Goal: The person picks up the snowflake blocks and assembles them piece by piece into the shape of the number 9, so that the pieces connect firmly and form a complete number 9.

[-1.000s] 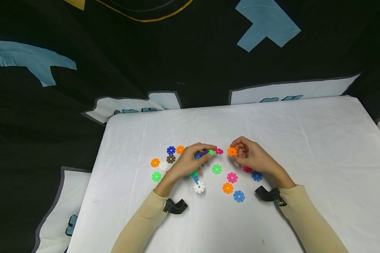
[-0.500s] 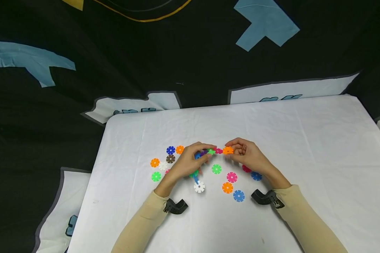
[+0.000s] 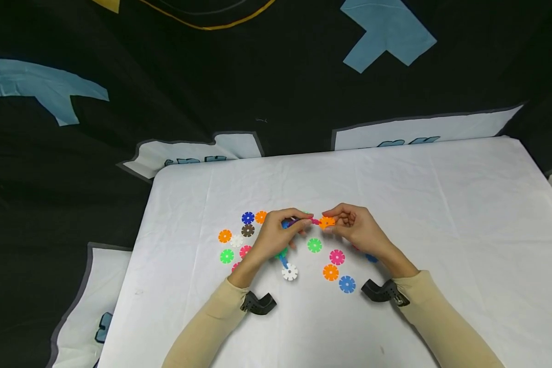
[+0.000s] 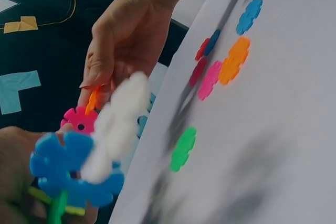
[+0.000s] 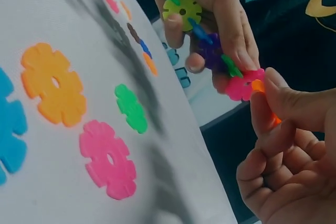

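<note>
My left hand [image 3: 276,234] holds a chain of slotted snowflake discs above the table. In the right wrist view the chain has a yellow-green disc [image 5: 182,12], a purple disc [image 5: 211,51] and, at its end, a pink disc [image 5: 242,85], with thin edge-on discs between them. The left fingers pinch near that pink end. At the chain's other end, a white disc [image 4: 118,129] joins a blue disc [image 4: 63,166] in the left wrist view. Between thumb and forefinger, my right hand [image 3: 363,227] pinches an orange disc [image 3: 326,222] against the pink disc's edge. Fingers partly hide the joint.
Loose discs lie on the white tablecloth [image 3: 441,214]. Nearest the hands are a green disc [image 3: 315,245], a pink disc [image 3: 337,257], an orange disc [image 3: 330,272] and a blue disc [image 3: 347,284]. Several more, including a brown disc [image 3: 248,230], lie left of my left hand.
My right hand has moved left with the orange disc, from apart to meeting the chain's pink end. The left hand stays nearly in place, and the pink disc has turned more edge-on.
</note>
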Demonstrator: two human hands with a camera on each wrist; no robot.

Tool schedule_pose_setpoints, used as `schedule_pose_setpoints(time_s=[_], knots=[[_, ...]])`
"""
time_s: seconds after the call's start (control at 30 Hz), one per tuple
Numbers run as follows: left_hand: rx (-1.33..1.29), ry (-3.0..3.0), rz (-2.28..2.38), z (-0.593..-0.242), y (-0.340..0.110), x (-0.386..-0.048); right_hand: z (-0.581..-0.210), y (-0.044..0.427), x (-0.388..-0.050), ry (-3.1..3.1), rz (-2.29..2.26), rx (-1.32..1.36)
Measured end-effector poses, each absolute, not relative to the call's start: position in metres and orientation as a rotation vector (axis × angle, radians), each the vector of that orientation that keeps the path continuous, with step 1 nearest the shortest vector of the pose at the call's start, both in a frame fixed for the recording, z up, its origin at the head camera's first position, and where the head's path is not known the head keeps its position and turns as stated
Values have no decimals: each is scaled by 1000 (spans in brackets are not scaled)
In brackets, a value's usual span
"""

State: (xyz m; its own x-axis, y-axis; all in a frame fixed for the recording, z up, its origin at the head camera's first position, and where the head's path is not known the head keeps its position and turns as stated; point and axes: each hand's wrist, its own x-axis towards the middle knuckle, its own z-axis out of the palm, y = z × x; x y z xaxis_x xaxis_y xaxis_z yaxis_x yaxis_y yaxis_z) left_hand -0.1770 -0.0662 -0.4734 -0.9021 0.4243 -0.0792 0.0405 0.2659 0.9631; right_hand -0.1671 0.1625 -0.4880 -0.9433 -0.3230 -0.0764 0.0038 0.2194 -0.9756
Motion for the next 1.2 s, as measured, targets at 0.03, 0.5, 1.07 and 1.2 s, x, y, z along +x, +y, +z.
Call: schedule_pose_setpoints(time_s=[0.03,0.5,1.07,1.2], knots=[[409,2219,1693,-478,-66,-178,-488,161,-167,2240,-1790,-302],[475,2239,1685,-483,-71,-182,-492,159,-169,2307,-1770,-453],[490,2458,1425,-478,-91,-196,-514,142,-162,2708,-887,-903],[481,2464,1388,-479,-91,-195,-514,145,-162,2699,-930,-824]])
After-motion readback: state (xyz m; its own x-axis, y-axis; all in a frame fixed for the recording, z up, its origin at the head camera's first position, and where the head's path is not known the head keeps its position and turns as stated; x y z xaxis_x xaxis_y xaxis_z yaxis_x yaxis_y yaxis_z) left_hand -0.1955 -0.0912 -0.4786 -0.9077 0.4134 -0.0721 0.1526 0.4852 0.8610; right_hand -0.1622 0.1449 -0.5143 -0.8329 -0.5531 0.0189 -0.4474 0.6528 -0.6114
